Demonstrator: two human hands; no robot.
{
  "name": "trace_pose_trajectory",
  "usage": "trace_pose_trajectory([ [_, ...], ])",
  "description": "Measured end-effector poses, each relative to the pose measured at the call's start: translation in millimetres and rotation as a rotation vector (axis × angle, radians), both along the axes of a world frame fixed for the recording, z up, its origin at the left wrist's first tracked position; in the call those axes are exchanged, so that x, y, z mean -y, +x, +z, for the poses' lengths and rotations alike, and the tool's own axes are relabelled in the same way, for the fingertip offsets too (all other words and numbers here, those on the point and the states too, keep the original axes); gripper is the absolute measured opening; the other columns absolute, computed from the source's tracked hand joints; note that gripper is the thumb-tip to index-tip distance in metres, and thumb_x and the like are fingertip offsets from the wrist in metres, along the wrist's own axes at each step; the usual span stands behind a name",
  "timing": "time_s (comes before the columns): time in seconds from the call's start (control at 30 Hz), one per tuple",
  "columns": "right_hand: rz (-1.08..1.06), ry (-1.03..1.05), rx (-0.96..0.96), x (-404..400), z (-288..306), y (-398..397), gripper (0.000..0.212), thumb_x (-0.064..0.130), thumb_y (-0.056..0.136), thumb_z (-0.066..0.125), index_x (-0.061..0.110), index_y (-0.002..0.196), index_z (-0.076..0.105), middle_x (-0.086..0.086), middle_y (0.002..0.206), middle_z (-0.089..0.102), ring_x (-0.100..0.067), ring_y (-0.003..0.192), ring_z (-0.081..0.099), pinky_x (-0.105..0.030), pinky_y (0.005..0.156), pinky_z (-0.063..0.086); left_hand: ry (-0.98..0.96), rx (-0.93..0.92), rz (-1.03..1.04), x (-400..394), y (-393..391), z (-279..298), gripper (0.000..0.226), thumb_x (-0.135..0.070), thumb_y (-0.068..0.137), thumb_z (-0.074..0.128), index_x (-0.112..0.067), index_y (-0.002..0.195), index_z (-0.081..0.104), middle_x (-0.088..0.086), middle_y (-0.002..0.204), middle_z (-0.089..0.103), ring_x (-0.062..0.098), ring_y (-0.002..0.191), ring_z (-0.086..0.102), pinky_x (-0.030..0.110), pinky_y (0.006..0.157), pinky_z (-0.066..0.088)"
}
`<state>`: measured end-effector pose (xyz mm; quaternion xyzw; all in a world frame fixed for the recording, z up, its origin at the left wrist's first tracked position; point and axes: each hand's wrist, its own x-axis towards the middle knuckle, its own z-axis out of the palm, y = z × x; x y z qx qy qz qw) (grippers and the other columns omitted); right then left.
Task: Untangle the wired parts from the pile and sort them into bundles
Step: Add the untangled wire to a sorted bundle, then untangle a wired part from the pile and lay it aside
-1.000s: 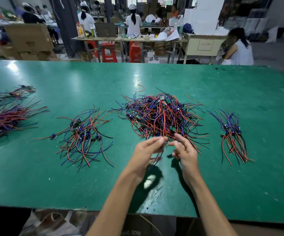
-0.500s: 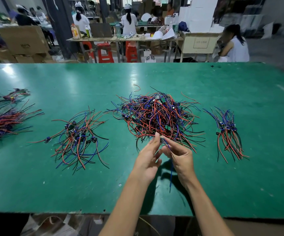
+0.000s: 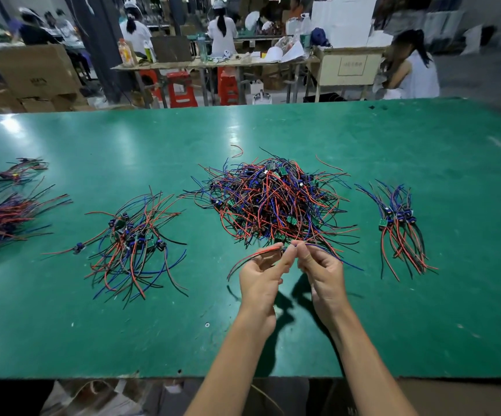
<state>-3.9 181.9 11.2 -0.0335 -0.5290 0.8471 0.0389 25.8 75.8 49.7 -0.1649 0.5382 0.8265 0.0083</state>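
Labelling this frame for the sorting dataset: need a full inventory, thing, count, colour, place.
tangled pile: 1, red, blue, black wires, table centre
sorted bundle: 1, same colours, right of pile
loose bundle: 1, left of pile
far-left bundles: 2, partly cut off
table: 1, green
stools: red, behind table
cardboard boxes: brown, back left
wired part: 1, pinched between both hands
left hand: 1
right hand: 1

Bright overhead light; glare patches on the green table, wide-angle bending at edges, background slightly blurred.
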Motion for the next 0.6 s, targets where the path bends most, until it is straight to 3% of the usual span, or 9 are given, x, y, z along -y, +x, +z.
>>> trace_pose_trajectory([
  [0.1,0.028,-0.025,0.012,-2.1,1.5,0.2,0.031,0.038,0.071,0.081,0.016,0.092,0.083,-0.001,0.092,0.076,-0.014,0.085,0.053,-0.026,0.078,0.04,-0.048,-0.086,0.051,-1.6,0.9,-3.4,0.024,-0.01,0.075,0.085,-0.015,0.093,0.071,-0.007,0.078,0.074,-0.003,0.064,0.063,0.012,0.059,0.046],
  [0.23,0.077,-0.043,0.032,-4.8,3.3,2.3,0.022,0.032,0.081,0.072,0.019,0.097,0.081,-0.006,0.103,0.077,-0.011,0.092,0.067,-0.027,0.088,0.046,-0.128,-0.162,0.047,7.7,4.6,-9.0,0.024,-0.006,0.073,0.086,-0.01,0.091,0.071,-0.001,0.08,0.076,0.002,0.064,0.063,0.013,0.06,0.048],
  [0.4,0.054,-0.105,0.047,-5.3,6.5,3.1,0.016,0.025,0.08,0.074,0.021,0.092,0.083,0.001,0.084,0.077,-0.007,0.071,0.07,-0.012,0.065,0.05,-0.124,-0.077,0.151,52.0,12.5,-11.7,0.036,-0.039,0.069,0.081,-0.017,0.096,0.073,-0.004,0.083,0.076,0.005,0.06,0.058,0.015,0.055,0.045],
  [0.5,0.045,-0.03,0.021,-2.3,6.3,4.3,0.02,0.03,0.078,0.076,0.02,0.094,0.082,-0.003,0.084,0.077,-0.011,0.071,0.071,-0.013,0.061,0.047,-0.103,-0.008,0.341,76.5,12.1,-9.5,0.051,-0.037,0.071,0.083,-0.015,0.115,0.067,-0.003,0.1,0.072,0.008,0.079,0.06,0.022,0.071,0.047],
  [0.53,0.041,0.004,0.011,-0.9,6.0,4.7,0.022,0.031,0.078,0.077,0.019,0.096,0.081,-0.005,0.083,0.077,-0.013,0.07,0.072,-0.014,0.059,0.045,-0.179,0.043,0.44,80.8,10.8,-9.4,0.063,-0.034,0.073,0.086,-0.014,0.127,0.059,0.0,0.112,0.067,0.01,0.091,0.06,0.027,0.082,0.046],
  [0.6,0.037,0.056,0.0,1.7,5.1,4.3,0.026,0.032,0.076,0.079,0.016,0.096,0.081,-0.009,0.084,0.077,-0.014,0.066,0.071,-0.016,0.055,0.042,-0.554,0.083,0.645,84.0,10.0,-6.6,0.079,-0.029,0.073,0.089,-0.011,0.138,0.047,0.008,0.129,0.055,0.022,0.114,0.051,0.035,0.1,0.038],
])
